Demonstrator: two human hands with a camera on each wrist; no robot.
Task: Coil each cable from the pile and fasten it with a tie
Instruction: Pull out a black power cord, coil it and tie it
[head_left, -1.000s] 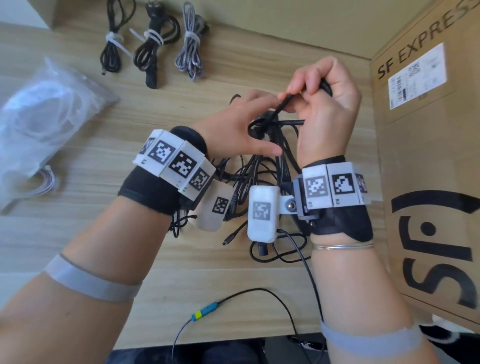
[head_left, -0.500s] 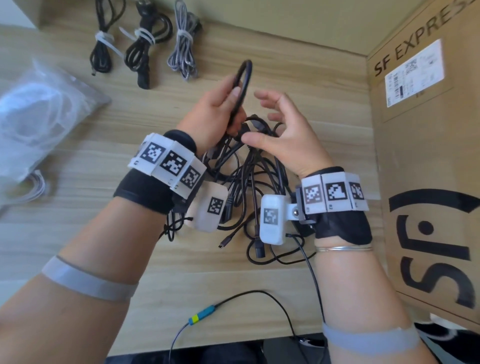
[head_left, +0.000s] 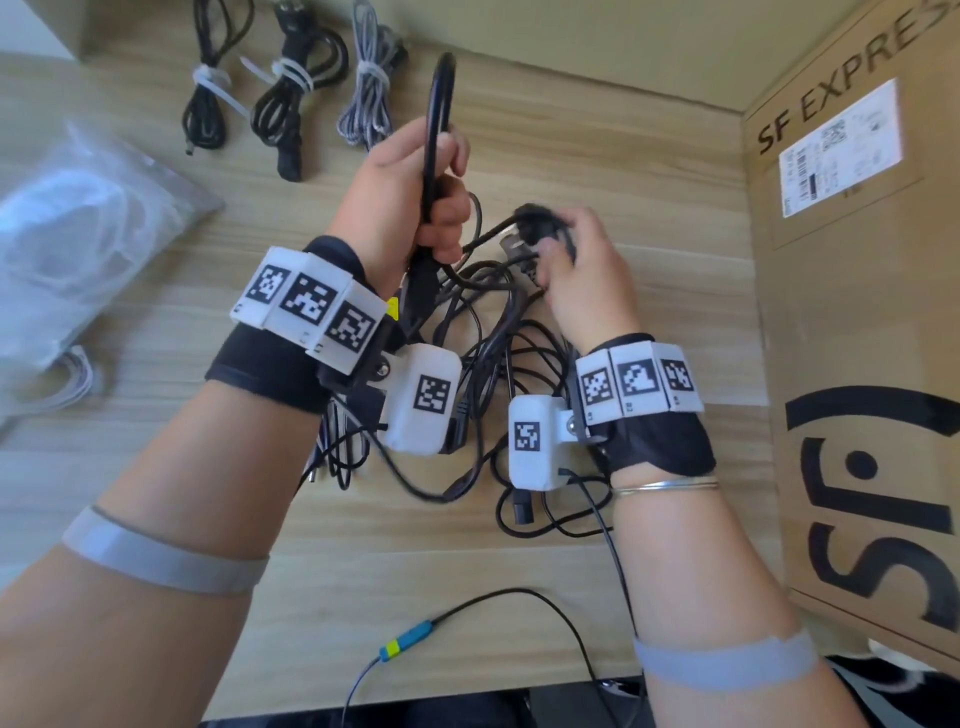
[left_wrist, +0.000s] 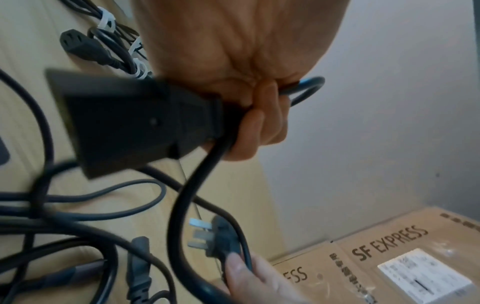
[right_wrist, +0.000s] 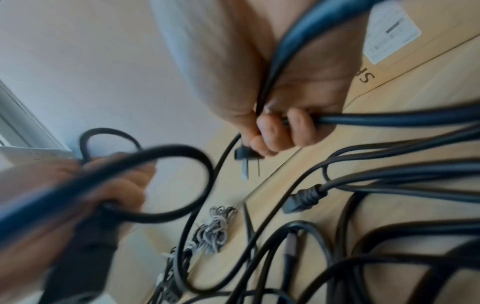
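My left hand (head_left: 415, 192) grips a folded loop of thick black power cable (head_left: 439, 114), held upright above the pile; the cable's black socket end (left_wrist: 124, 121) sticks out below the fist (left_wrist: 249, 115). My right hand (head_left: 576, 260) holds the same cable near its pronged plug (left_wrist: 215, 240), fingers (right_wrist: 275, 131) curled round the cord. Under both hands lies the pile of tangled black cables (head_left: 498, 364) on the wooden table (head_left: 649, 208).
Three coiled, tied cables (head_left: 291, 98) lie at the table's far edge. A clear plastic bag of white ties (head_left: 78, 234) sits at the left. A large SF Express cardboard box (head_left: 857, 312) stands along the right. A thin cable with a blue-yellow connector (head_left: 405, 636) lies near the front edge.
My left hand has raised the cable loop higher and gripped it more fully. The right hand, open half a second ago, has moved right and taken hold of the plug end.
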